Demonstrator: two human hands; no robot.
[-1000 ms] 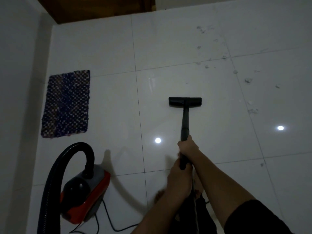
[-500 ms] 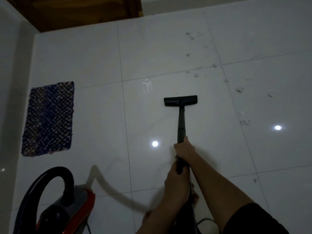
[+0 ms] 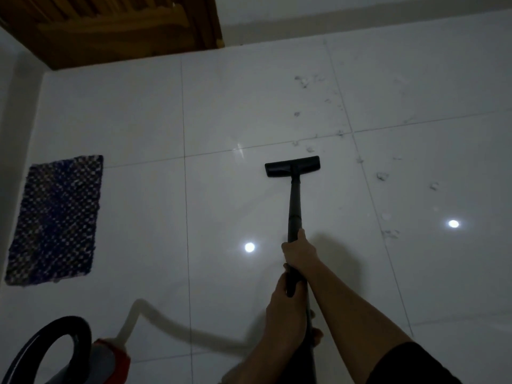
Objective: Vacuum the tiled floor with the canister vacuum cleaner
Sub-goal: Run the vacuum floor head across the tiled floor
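A black vacuum wand (image 3: 294, 209) runs from my hands out to a flat black floor nozzle (image 3: 292, 166) that rests on the glossy white tiled floor (image 3: 227, 112). My right hand (image 3: 298, 252) grips the wand higher up; my left hand (image 3: 284, 303) grips it just below. The red and grey canister (image 3: 109, 363) sits at the bottom left, its black hose (image 3: 55, 336) arching up from it. Grey dust clumps (image 3: 382, 176) lie scattered ahead and to the right of the nozzle.
A dark blue woven mat (image 3: 55, 220) lies by the left wall. A brown wooden door (image 3: 116, 26) stands at the far end. Two ceiling-light reflections shine on the tiles. My bare foot (image 3: 315, 333) shows beside the wand.
The nozzle has slid forward toward the dust near the tile joint. The view has shifted, so the canister sits lower at the left edge and more of the door shows.
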